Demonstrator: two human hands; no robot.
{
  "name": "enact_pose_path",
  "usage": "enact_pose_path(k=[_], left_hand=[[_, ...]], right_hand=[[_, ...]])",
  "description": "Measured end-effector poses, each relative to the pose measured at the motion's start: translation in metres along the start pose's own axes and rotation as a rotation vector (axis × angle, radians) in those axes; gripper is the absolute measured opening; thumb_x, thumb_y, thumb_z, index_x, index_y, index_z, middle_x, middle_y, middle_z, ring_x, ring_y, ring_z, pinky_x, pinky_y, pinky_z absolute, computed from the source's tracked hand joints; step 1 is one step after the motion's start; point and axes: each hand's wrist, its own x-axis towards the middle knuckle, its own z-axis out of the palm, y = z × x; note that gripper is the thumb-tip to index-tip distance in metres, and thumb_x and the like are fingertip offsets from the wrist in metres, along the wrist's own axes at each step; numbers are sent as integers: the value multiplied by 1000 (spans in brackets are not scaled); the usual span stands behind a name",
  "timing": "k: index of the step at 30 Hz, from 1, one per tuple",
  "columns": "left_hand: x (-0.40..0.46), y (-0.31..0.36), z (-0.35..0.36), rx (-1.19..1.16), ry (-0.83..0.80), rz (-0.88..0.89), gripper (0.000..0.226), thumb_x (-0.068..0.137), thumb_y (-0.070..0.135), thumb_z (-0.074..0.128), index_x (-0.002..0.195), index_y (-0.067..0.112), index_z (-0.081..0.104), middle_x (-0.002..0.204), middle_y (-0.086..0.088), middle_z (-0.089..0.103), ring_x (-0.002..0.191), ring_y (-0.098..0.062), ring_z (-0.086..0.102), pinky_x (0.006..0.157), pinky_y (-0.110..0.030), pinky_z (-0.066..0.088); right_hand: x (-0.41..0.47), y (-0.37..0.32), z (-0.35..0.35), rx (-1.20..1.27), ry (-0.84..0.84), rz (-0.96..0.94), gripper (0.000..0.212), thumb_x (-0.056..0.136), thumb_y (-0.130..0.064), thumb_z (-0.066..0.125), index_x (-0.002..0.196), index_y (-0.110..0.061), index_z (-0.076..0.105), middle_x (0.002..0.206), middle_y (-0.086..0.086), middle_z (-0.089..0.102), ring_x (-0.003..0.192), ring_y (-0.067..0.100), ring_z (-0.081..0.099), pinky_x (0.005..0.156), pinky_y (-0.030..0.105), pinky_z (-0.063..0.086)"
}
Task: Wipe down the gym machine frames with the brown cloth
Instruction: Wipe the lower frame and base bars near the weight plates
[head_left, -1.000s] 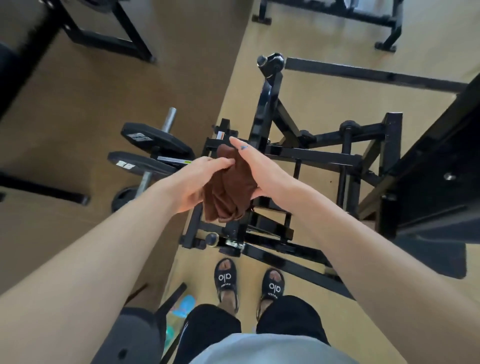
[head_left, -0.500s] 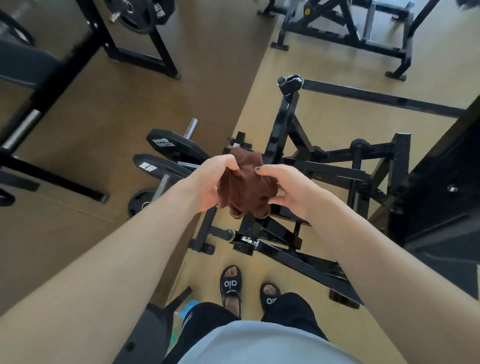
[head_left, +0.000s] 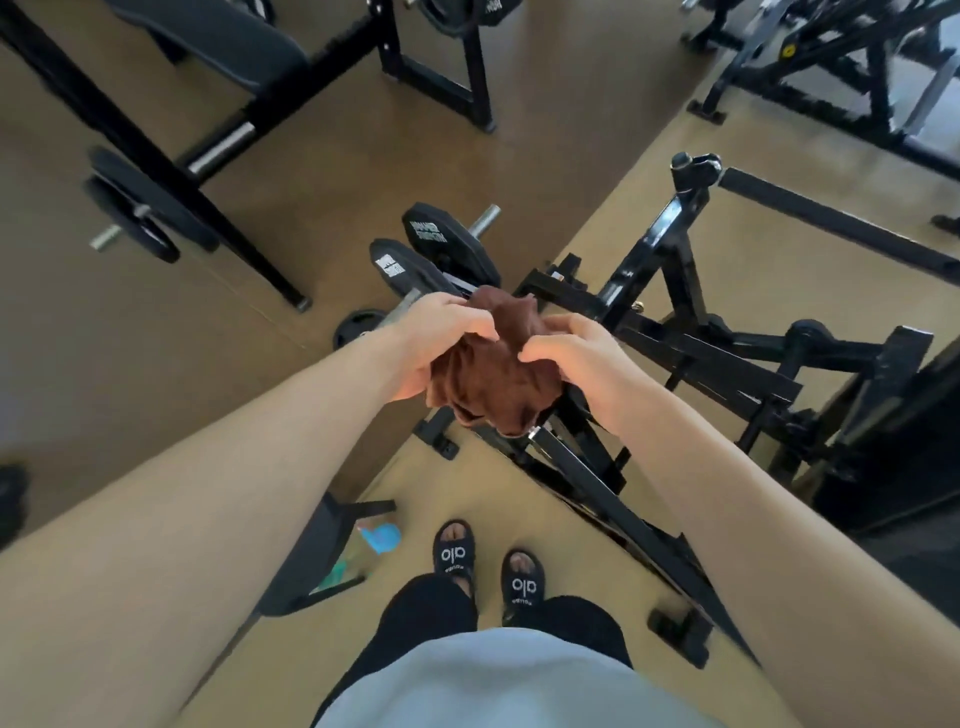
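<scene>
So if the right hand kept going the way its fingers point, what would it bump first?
The right hand points at the brown cloth it already grips, then probably the left hand just beyond.

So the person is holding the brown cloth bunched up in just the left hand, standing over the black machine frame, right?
Not quite: both hands hold it. In the head view the left hand and the right hand each grip the bunched brown cloth, above the black machine frame.
</scene>
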Motion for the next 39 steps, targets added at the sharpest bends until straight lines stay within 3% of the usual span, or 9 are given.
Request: enact_pose_path(k=[4,7,9,11,15,22,27,32,39], left_hand=[[-34,-15,-24,-45,131,5,17,84,8,65,97,-2,69,90,-19,70,85,-35,70,78,-40,56],[-61,-26,-50,-73,148,27,10,86,9,60,77,12,59,80,-9,60,79,-27,60,71,-35,44],[-82,-36,-72,-87,152,33,4,87,12,59,88,9,62,89,-12,65,85,-29,63,76,-39,47],[-103,-53,-99,-118,152,13,29,86,14,63,110,-1,64,107,-16,71,95,-32,69,84,-43,53],[-143,-104,-164,-207,238,-20,69,79,7,74,142,17,46,127,-9,65,109,-29,69,90,-46,58],[-204,-222,-280,-258,335,-39,68,66,4,67,128,24,48,125,-5,60,105,-25,66,71,-34,56],[-236,-283,-345,-161,302,-140,92,51,9,58,139,33,41,128,-7,54,109,-32,63,73,-36,54],[-240,-287,-368,-46,152,-175,91,54,8,55,136,45,39,131,-11,54,104,-34,64,59,-30,53],[-226,-278,-369,83,154,-185,90,54,14,62,135,48,41,132,0,53,112,-29,61,81,-41,57]], right_hand=[[-16,-2,33,14,-38,-37,43,76,-24,83,114,-26,63,112,1,70,97,19,71,82,38,60],[-28,-9,66,1,-87,-73,49,77,-25,82,121,-26,60,109,-3,68,95,15,71,72,32,59],[-34,-13,93,-10,-113,-93,49,79,-24,81,122,-26,59,109,-5,67,95,13,69,72,31,57],[-41,-15,127,-18,-152,-97,49,80,-23,81,123,-25,59,112,-2,68,100,17,69,81,37,59],[-60,-8,212,-11,-211,-105,39,87,-25,78,121,-26,60,112,-1,70,98,14,70,77,33,57],[-99,51,386,-91,-259,-32,59,85,-24,79,139,-25,53,124,2,67,109,22,68,99,45,55],[-130,86,472,-68,-206,9,59,86,-24,81,136,-39,53,109,-1,70,97,18,71,89,39,59],[-144,88,496,-22,-160,52,41,89,-20,75,111,-52,61,107,-1,72,99,19,72,95,44,59],[-123,78,491,19,-137,69,49,85,-11,74,120,-43,63,114,1,69,103,23,68,98,48,56]])
